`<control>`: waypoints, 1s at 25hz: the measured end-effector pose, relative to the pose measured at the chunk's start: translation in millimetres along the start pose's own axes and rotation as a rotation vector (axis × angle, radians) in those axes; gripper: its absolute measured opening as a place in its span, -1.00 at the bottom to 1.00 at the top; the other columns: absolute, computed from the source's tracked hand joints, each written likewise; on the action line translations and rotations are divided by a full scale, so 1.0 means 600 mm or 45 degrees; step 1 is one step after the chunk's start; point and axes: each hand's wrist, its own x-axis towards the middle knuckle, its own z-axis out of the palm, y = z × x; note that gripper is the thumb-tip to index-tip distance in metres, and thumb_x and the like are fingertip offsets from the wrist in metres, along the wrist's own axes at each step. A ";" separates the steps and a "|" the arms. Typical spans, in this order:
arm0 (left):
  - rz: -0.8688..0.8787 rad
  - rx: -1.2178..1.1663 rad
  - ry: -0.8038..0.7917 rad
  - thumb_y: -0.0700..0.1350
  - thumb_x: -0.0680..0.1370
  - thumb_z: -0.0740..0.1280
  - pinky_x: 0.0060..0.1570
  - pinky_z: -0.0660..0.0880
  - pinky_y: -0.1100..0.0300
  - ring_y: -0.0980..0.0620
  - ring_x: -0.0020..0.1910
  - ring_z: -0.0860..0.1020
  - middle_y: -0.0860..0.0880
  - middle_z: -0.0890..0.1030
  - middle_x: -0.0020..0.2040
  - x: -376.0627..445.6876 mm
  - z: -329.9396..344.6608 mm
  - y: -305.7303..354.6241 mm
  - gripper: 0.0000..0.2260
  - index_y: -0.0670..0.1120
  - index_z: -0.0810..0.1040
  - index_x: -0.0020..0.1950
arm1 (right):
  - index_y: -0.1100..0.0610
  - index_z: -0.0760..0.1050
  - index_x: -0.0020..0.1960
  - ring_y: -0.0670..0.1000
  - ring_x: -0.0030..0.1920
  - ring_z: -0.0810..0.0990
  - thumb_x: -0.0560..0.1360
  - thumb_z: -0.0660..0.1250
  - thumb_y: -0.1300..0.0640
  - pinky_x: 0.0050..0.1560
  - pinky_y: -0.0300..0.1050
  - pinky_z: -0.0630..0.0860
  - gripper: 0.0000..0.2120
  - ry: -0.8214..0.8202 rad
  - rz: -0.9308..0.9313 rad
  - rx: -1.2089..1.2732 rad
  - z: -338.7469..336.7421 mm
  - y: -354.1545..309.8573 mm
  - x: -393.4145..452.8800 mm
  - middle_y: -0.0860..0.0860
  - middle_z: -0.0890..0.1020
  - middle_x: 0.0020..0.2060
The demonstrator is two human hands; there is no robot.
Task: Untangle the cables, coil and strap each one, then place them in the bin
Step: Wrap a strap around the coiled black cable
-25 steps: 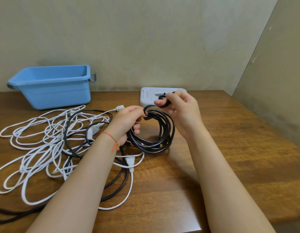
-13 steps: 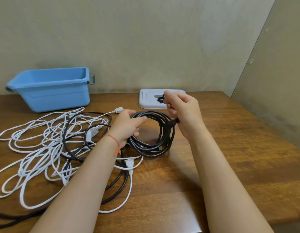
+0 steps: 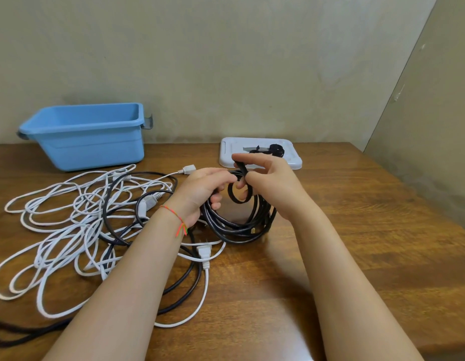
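A coiled black cable (image 3: 236, 227) stands on edge at the middle of the wooden table. My left hand (image 3: 204, 194) grips the coil's upper left side. My right hand (image 3: 267, 183) pinches a black strap (image 3: 239, 194), which loops around the top of the coil. Left of the coil lies a tangle of white cables (image 3: 64, 217) mixed with another black cable (image 3: 189, 277). The blue bin (image 3: 88, 142) sits at the back left, and I see nothing inside it.
A white tray (image 3: 291, 162) holding more black straps (image 3: 274, 149) lies at the back, just behind my hands. A wall runs along the back and another along the right side. Bare wooden tabletop (image 3: 369, 230) stretches to the right.
My right hand has brought the strap over the top of the coil, so it now forms a loop around the strands. My left hand shifted up on the coil.
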 end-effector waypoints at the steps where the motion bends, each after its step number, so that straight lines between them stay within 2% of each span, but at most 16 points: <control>1: 0.019 0.059 -0.035 -0.15 0.48 0.46 -0.50 0.27 0.27 0.13 -0.46 0.32 -0.02 0.51 -0.27 0.001 -0.003 -0.002 -0.66 -0.15 0.55 0.24 | 0.00 0.50 0.37 0.00 -0.18 0.71 0.48 0.24 0.39 0.07 0.05 0.64 -0.47 -0.001 -0.009 -0.002 0.001 -0.001 -0.001 0.01 0.64 0.13; 2: 0.034 0.104 -0.067 -0.15 0.46 0.49 -0.49 0.28 0.26 0.14 -0.46 0.34 -0.05 0.55 -0.21 0.001 -0.005 -0.003 -0.59 -0.10 0.54 0.29 | -0.01 0.47 0.40 0.02 -0.15 0.72 0.48 0.24 0.39 0.09 0.07 0.63 -0.44 0.002 -0.013 0.027 0.002 -0.002 -0.001 0.03 0.63 0.15; 4: 0.061 0.145 -0.068 -0.20 0.48 0.46 -0.49 0.29 0.26 0.16 -0.47 0.36 -0.12 0.56 -0.13 0.003 -0.007 -0.006 -0.59 -0.07 0.54 0.31 | -0.02 0.41 0.44 0.08 -0.11 0.73 0.49 0.23 0.40 0.10 0.09 0.62 -0.41 0.013 0.001 0.156 0.001 -0.002 -0.001 -0.03 0.70 0.01; 8: 0.101 0.172 0.033 -0.26 0.53 0.39 -0.51 0.30 0.26 0.13 -0.49 0.35 -0.15 0.51 -0.15 0.009 -0.003 -0.014 -0.63 -0.07 0.54 0.33 | 0.02 0.34 0.49 0.15 -0.06 0.72 0.51 0.25 0.43 0.08 0.14 0.63 -0.38 -0.026 -0.001 0.267 -0.005 -0.002 -0.002 -0.22 0.70 -0.08; 10: 0.104 0.186 0.066 -0.25 0.53 0.39 -0.49 0.33 0.24 0.12 -0.48 0.36 -0.12 0.53 -0.17 0.009 -0.001 -0.015 -0.64 -0.05 0.54 0.32 | 0.02 0.31 0.51 0.14 -0.05 0.72 0.52 0.22 0.45 0.06 0.07 0.64 -0.37 -0.071 0.006 0.297 -0.004 -0.003 -0.002 -0.25 0.70 -0.14; 13: 0.089 0.157 0.028 -0.23 0.50 0.44 -0.48 0.36 0.23 0.11 -0.47 0.38 -0.06 0.57 -0.23 0.005 -0.004 -0.011 -0.61 -0.03 0.53 0.31 | -0.01 0.31 0.50 0.11 -0.04 0.72 0.51 0.19 0.47 0.00 -0.10 0.64 -0.35 -0.070 -0.011 0.303 0.001 -0.001 -0.002 -0.22 0.70 -0.09; 15: 0.071 0.156 -0.022 -0.20 0.46 0.49 -0.47 0.38 0.22 0.12 -0.47 0.39 -0.02 0.59 -0.26 0.002 -0.006 -0.007 -0.59 0.01 0.54 0.28 | -0.02 0.32 0.50 0.13 0.02 0.70 0.50 0.19 0.46 0.07 -0.04 0.62 -0.34 -0.034 -0.049 0.299 0.002 0.003 0.001 -0.13 0.67 0.06; 16: 0.066 0.155 -0.042 -0.21 0.45 0.50 -0.46 0.38 0.23 0.13 -0.46 0.39 0.00 0.60 -0.26 0.000 -0.005 -0.006 -0.59 0.02 0.55 0.26 | -0.02 0.32 0.50 0.16 0.01 0.70 0.49 0.18 0.46 0.11 0.01 0.62 -0.33 -0.029 -0.058 0.332 0.002 0.003 0.001 -0.10 0.67 0.08; 19: 0.076 0.181 -0.031 -0.31 0.45 0.46 -0.47 0.36 0.23 0.13 -0.48 0.37 -0.02 0.59 -0.23 0.001 -0.001 -0.007 -0.55 0.04 0.54 0.27 | 0.01 0.32 0.50 0.13 -0.03 0.71 0.50 0.18 0.48 0.10 -0.02 0.62 -0.35 -0.058 -0.085 0.391 0.004 0.006 0.002 -0.19 0.70 -0.06; 21: 0.085 0.219 0.048 -0.33 0.46 0.42 -0.48 0.35 0.22 0.11 -0.49 0.37 -0.08 0.59 -0.18 0.005 0.000 -0.011 -0.56 0.01 0.55 0.28 | 0.04 0.40 0.43 0.02 -0.13 0.71 0.50 0.25 0.44 -0.01 -0.08 0.63 -0.43 -0.024 -0.103 0.404 0.005 0.004 0.003 -0.14 0.69 -0.06; 22: 0.077 0.241 0.098 -0.33 0.47 0.41 -0.48 0.36 0.21 0.10 -0.49 0.38 -0.10 0.59 -0.16 0.008 0.000 -0.013 -0.57 -0.02 0.55 0.28 | 0.08 0.46 0.36 0.00 -0.27 0.66 0.50 0.29 0.41 -0.16 -0.11 0.60 -0.52 0.006 -0.109 0.436 0.003 0.002 0.004 -0.08 0.64 -0.08; 23: 0.060 0.254 0.145 -0.33 0.47 0.39 -0.48 0.37 0.20 0.08 -0.49 0.39 -0.12 0.58 -0.16 0.009 0.001 -0.015 -0.59 -0.04 0.54 0.28 | 0.13 0.50 0.27 -0.02 -0.41 0.54 0.50 0.33 0.37 -0.33 -0.11 0.48 -0.63 0.037 -0.101 0.463 -0.002 0.002 0.004 0.00 0.57 -0.16; 25: 0.038 0.244 0.206 -0.33 0.50 0.36 -0.47 0.38 0.20 0.08 -0.48 0.40 -0.11 0.55 -0.19 0.012 0.003 -0.017 -0.64 -0.08 0.54 0.27 | 0.13 0.51 0.08 -0.05 -0.48 0.36 0.50 0.40 0.26 -0.47 -0.15 0.29 -0.82 0.070 -0.037 0.262 -0.012 0.001 0.004 0.01 0.46 -0.33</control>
